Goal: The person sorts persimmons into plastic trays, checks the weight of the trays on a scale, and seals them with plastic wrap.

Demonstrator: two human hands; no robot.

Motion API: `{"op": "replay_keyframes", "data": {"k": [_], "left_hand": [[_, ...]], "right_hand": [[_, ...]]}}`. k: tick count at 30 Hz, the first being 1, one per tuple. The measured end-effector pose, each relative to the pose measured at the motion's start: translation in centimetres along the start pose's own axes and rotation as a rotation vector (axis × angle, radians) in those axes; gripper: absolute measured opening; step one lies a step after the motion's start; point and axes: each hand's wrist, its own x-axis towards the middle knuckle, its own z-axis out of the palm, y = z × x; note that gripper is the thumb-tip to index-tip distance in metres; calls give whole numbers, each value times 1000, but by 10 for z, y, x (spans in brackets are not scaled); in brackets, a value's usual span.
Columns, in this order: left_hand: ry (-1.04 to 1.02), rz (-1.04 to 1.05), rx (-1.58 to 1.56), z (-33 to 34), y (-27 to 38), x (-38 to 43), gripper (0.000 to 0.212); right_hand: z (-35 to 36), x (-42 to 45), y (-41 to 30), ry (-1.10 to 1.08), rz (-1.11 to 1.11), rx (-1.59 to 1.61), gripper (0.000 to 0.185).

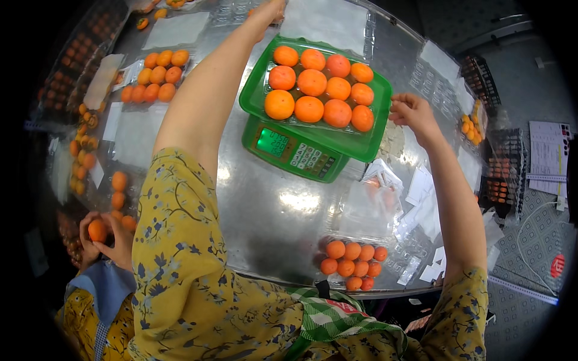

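Twelve-like rows of orange persimmons (pixel 312 82) sit in a clear plastic tray (pixel 298 122) on the green weighing pan (pixel 378 144) of a digital scale (pixel 293 153). The scale's display is lit green. My right hand (pixel 412 113) is at the pan's right rim, its fingers bent and slightly apart, with nothing seen in them. Whether the fingertips touch the rim is unclear. My left hand (pixel 274 13) reaches past the scale to the far side, beside a white sheet (pixel 325 22) on clear plastic packaging. The picture's top edge cuts off its fingers.
Another filled persimmon tray (pixel 353 261) lies at the near table edge, below paper slips (pixel 420 198). A further persimmon tray (pixel 156 76) stands at the left. There, a co-worker's hands (pixel 110 239) hold one persimmon (pixel 97 230). Black crates (pixel 501 167) are at the right.
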Motion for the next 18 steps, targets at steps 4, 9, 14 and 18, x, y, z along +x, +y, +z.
{"op": "replay_keyframes", "data": {"k": [4, 9, 14, 18], "left_hand": [[-32, -67, -229, -24, -2, 18, 65], [138, 9, -368, 8, 45, -43, 47], [38, 146, -186, 7, 44, -85, 70], [55, 215, -68, 18, 51, -105, 72]], "right_hand": [[7, 9, 4, 31, 2, 111, 30], [0, -3, 12, 74, 69, 255, 27], [7, -10, 12, -17, 74, 228, 26], [12, -11, 10, -26, 80, 214, 26]]}}
